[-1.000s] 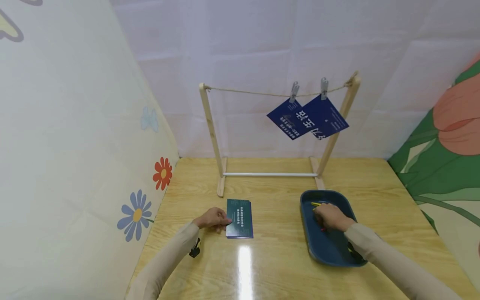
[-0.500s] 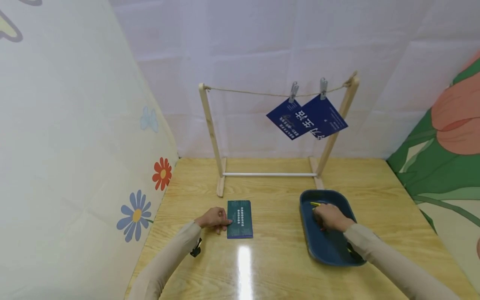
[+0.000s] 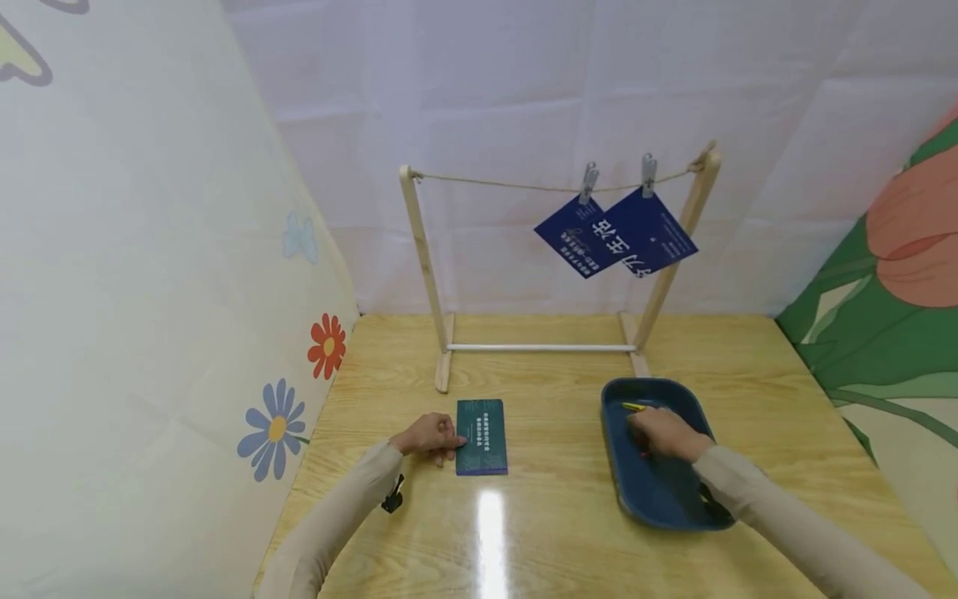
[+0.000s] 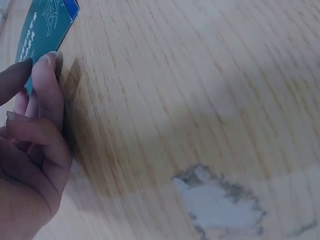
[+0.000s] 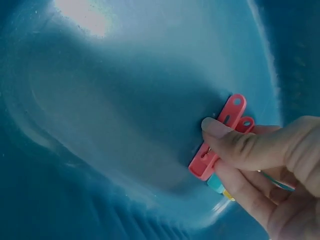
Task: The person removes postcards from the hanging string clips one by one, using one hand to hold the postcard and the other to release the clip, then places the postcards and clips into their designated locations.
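In the head view my left hand (image 3: 430, 437) is at the left edge of a green card (image 3: 482, 433) with white lettering, which overlaps a blue-violet card edge. The left wrist view shows the thumb and a finger pinching the corner of the green card (image 4: 42, 35). My right hand (image 3: 662, 433) reaches into the dark blue tray (image 3: 654, 499). Seen from the right wrist, its thumb and fingers pinch a red clothespin (image 5: 232, 107) low over the tray floor. Turquoise and yellow clothespins (image 5: 215, 183) are partly hidden beneath the fingers.
A wooden frame (image 3: 422, 249) stands at the back with a string (image 3: 486, 182) across it. Two blue cards (image 3: 651, 229) hang there from grey clothespins (image 3: 649, 175). A yellow clothespin (image 3: 633, 407) shows at the tray's far end. Printed cloth walls enclose the table.
The green card has shifted slightly over the card beneath it, so less blue shows along the right edge. Both hands stay nearly in place.
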`<action>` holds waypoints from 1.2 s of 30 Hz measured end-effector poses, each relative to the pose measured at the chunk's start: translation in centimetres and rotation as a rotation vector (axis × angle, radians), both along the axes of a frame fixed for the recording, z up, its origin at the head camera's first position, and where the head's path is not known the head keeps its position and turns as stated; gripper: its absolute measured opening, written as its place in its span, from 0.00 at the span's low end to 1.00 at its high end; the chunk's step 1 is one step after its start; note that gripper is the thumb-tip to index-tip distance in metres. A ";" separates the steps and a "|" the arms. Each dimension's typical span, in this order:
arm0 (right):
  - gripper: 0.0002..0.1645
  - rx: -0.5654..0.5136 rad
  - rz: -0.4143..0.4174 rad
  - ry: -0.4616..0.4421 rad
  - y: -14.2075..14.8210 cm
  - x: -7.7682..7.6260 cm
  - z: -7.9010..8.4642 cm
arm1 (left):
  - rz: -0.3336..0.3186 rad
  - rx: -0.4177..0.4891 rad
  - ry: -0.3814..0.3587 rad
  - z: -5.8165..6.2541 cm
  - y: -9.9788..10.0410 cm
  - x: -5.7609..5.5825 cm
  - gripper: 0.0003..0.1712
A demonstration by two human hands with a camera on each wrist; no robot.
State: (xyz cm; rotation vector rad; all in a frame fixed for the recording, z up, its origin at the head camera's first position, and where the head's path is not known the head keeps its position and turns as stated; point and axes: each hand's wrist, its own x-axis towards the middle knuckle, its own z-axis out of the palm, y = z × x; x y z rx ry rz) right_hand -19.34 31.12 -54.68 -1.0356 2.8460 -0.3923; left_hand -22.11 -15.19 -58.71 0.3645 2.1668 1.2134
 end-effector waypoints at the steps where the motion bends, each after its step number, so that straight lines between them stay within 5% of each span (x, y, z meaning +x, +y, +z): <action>1: 0.21 -0.006 0.010 0.008 0.0 0.0 0.1 | -0.001 0.006 0.002 0.0 0.0 -0.1 0.13; 22: 0.16 -0.040 0.116 0.038 0.6 0.1 1.3 | 0.011 0.048 0.084 1.2 1.9 -1.2 0.11; 28: 0.11 0.009 0.070 0.048 0.1 -0.2 2.8 | -0.018 0.033 0.191 1.4 3.1 -1.9 0.12; 36: 0.12 -0.020 0.022 0.071 -0.8 -1.3 5.2 | -0.011 0.123 0.270 2.0 5.1 -2.4 0.11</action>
